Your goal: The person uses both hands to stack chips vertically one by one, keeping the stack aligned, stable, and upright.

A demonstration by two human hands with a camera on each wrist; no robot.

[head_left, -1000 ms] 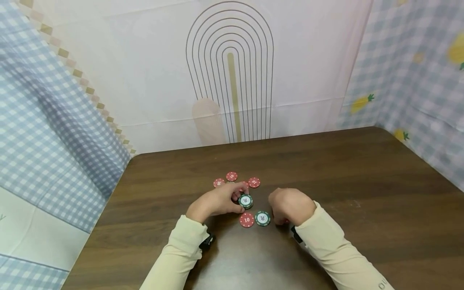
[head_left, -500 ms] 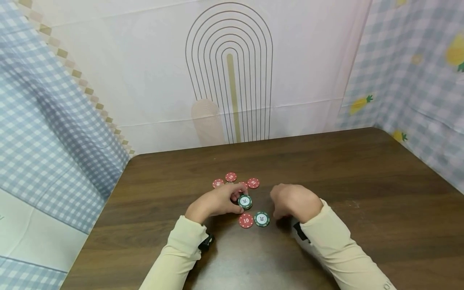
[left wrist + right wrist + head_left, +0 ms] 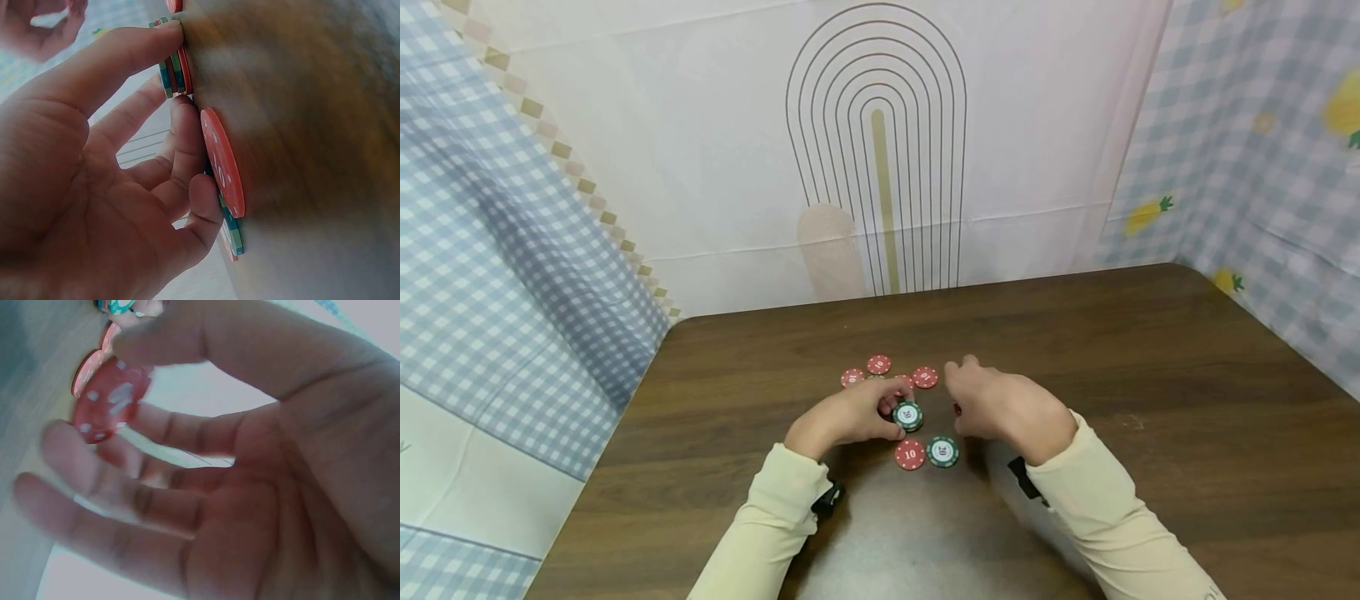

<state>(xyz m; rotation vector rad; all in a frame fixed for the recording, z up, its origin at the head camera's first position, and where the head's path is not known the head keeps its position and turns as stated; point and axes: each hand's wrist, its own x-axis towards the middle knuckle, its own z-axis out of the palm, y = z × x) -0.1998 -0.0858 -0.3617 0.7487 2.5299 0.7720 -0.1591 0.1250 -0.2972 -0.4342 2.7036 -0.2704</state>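
Observation:
My left hand [image 3: 850, 414] grips a small stack of chips, a green 20 chip [image 3: 907, 415] on top, low over the table. In the left wrist view, the stack [image 3: 172, 72] shows green and red edges between thumb and fingers of the left hand [image 3: 106, 162]. My right hand [image 3: 1011, 410], to the right of the stack, pinches a red chip [image 3: 112, 400], seen tilted in the right wrist view between thumb and fingers of that hand [image 3: 206, 456]. Nearer the front lie a red 10 chip [image 3: 910, 455] and a green 20 chip [image 3: 943, 452].
Behind the left hand several red chips lie on the wooden table [image 3: 760, 358], among them one at left [image 3: 852, 378], one at back [image 3: 878, 364] and one at right [image 3: 926, 377]. A patterned cloth [image 3: 715, 167] hangs behind the table.
My right hand has lifted a red chip from beside the front green chip and moved back, its fingers extending further. The left hand has stayed at the stack.

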